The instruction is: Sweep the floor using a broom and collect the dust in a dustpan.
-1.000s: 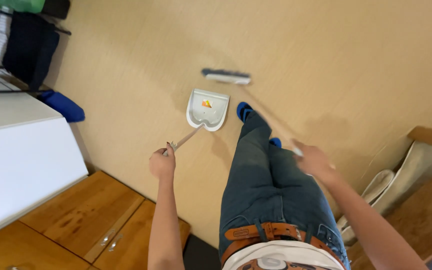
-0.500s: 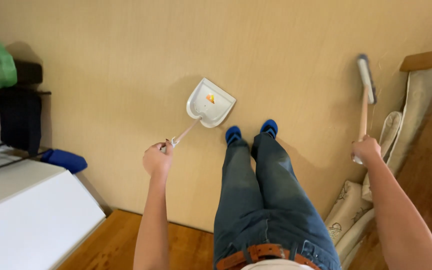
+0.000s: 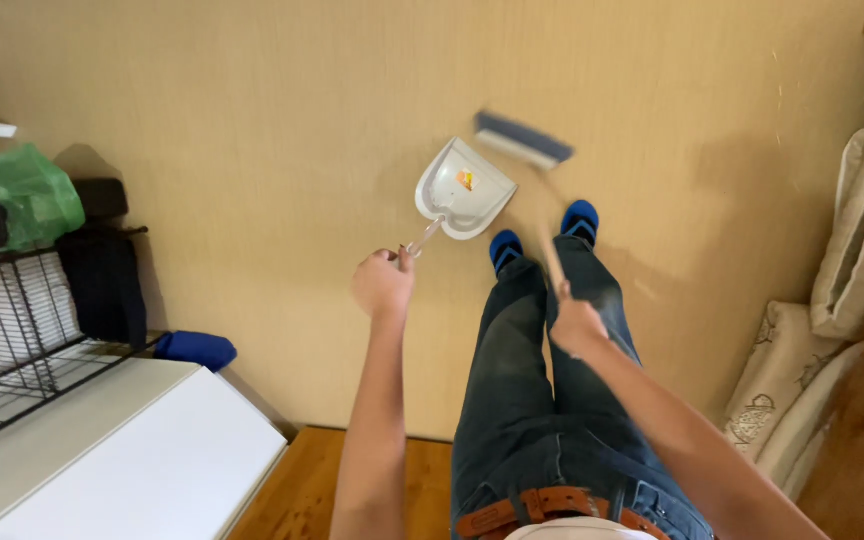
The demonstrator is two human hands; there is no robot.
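The left hand (image 3: 382, 287) sits just left of the frame's middle, fist closed around the thin handle of a white dustpan (image 3: 464, 188), whose scoop lies above it near the top centre, with a small orange scrap inside. The right hand (image 3: 577, 325), right of centre over the jeans, is clamped on the wooden stick of a broom (image 3: 522, 140); its grey-blue head lies just beside the pan's upper right edge, very near it, though whether the two touch cannot be told. Two blue-socked feet (image 3: 580, 220) stand just below the broom head on the tan floor (image 3: 252, 130). To sweep well here, the pan's open lip should lie flat against the floor and stay steady under the left fist, while the right hand draws the bristles in short, low strokes toward the lip, so that nothing slips beneath it or scatters past the sides. Compared with half a second ago, the broom has swung from the far right of the frame, where its head was held well apart from the pan, to the centre beside the scoop, and the right hand has moved inward over the legs; the dustpan and left fist have barely shifted.
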